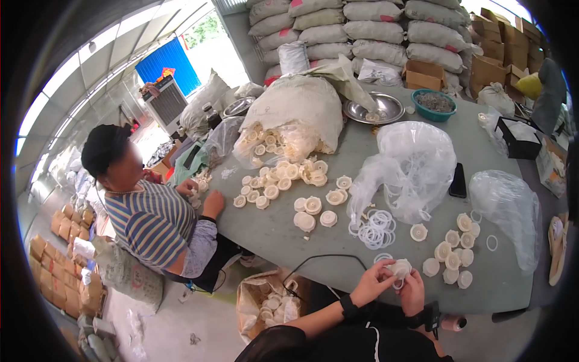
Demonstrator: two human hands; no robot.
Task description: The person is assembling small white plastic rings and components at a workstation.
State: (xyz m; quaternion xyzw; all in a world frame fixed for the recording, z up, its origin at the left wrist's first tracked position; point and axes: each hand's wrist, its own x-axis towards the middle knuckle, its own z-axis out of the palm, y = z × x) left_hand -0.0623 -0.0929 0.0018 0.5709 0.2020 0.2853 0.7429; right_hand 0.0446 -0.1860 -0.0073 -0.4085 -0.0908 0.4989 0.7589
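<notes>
Both my hands are closed on one cream round plastic cap (398, 267) at the table's near edge. My left hand (372, 283) grips its left side, and my right hand (412, 292) holds it from the right. A white ring shows just under the cap, between my fingers; whether it is seated on the cap I cannot tell. Just beyond my hands lies a pile of white rings (375, 229), partly at the mouth of a clear plastic bag (416, 169). To the right sits a group of several similar caps (452, 259), with a single cap (418, 232) nearer the rings.
A big white sack (295, 108) spills cream caps (278, 178) across the grey table (271, 226). A co-worker (154, 217) sits at the left. A phone (458, 180), another clear bag (505, 208), a metal bowl (389, 107) and a teal basin (435, 114) lie around. Below stands a sack of caps (245, 304).
</notes>
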